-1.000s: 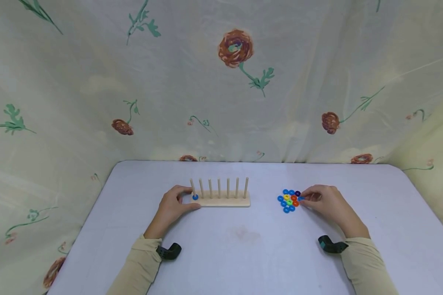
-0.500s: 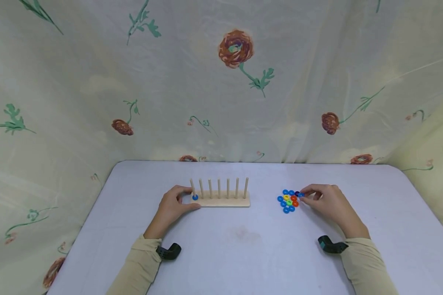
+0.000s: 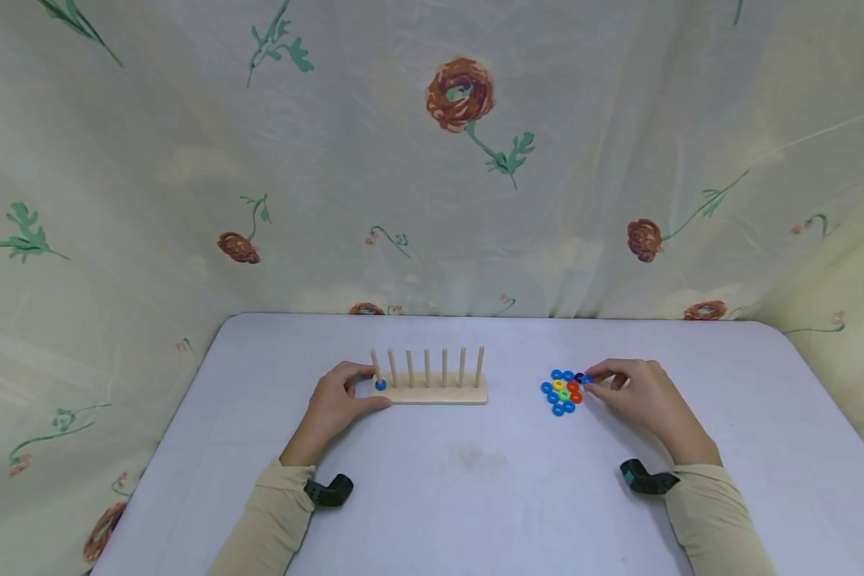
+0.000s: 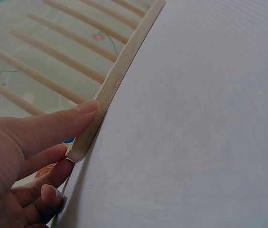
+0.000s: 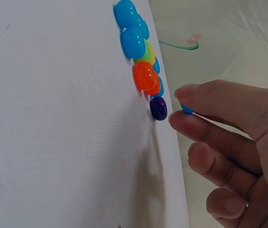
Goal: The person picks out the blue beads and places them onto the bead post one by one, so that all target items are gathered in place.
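On the table stands a pale wooden peg rack (image 3: 439, 395) with several upright pegs in a row. Its left end is held by my left hand (image 3: 337, 406), thumb along the front edge and fingers behind. A blue ring (image 3: 381, 386) sits low on the leftmost peg. Between thumb and forefinger my right hand (image 3: 637, 400) pinches another blue ring (image 5: 186, 109), mostly hidden by the fingertips in the right wrist view. Just beside those fingertips lies a dark purple ring (image 5: 159, 109), at the edge of a cluster of glossy rings.
The cluster has several blue rings (image 3: 554, 398), orange-red rings (image 3: 573, 386), a yellow ring (image 3: 558, 386) and a green ring (image 3: 565, 395). White cloth covers the table (image 3: 468, 496). A flowered curtain (image 3: 562, 240) hangs behind. Each wrist wears a black camera (image 3: 330, 491).
My right hand has lifted the pinched blue ring slightly, up from the cluster's right edge to beside the purple ring. The left hand and the peg rack have stayed still.
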A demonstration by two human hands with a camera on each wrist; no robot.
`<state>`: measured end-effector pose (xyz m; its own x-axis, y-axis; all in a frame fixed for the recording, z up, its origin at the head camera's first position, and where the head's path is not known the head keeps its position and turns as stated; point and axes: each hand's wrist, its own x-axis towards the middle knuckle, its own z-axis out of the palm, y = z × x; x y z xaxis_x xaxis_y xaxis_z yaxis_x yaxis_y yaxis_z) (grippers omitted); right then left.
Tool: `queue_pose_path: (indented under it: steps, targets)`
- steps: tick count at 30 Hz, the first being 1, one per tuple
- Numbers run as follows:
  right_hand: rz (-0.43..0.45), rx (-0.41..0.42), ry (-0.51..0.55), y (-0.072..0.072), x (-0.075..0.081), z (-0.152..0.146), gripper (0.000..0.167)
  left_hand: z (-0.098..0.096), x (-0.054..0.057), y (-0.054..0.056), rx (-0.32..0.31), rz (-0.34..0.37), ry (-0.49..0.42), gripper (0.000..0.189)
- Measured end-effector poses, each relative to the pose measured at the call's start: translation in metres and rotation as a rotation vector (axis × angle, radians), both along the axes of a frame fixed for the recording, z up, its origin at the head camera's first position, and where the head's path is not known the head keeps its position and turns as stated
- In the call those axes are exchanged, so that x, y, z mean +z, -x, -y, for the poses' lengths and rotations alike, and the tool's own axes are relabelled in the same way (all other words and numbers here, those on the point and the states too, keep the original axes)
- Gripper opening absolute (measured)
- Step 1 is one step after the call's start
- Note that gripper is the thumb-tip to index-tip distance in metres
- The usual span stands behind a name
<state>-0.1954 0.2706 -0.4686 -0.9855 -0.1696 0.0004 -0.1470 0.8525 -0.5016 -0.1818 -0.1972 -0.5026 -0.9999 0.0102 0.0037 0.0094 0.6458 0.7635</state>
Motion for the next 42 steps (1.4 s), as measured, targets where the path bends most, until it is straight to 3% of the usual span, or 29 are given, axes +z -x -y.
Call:
queue_pose_path:
  steps: [21,30,42]
  targets:
    - [-0.077,0.042,0.031,-0.002,0.002,0.013,0.025,0.001,-0.001,-0.001,-0.001,0.002,-0.022,0.057]
    - [-0.231,0.081,0.105,0.005,0.015,0.042,0.024,0.003,0.000,-0.001,0.000,0.008,-0.040,0.056]
    - [-0.296,0.110,0.226,0.014,0.033,0.093,0.020,0.002,0.000,0.000,0.003,-0.001,-0.034,0.055]
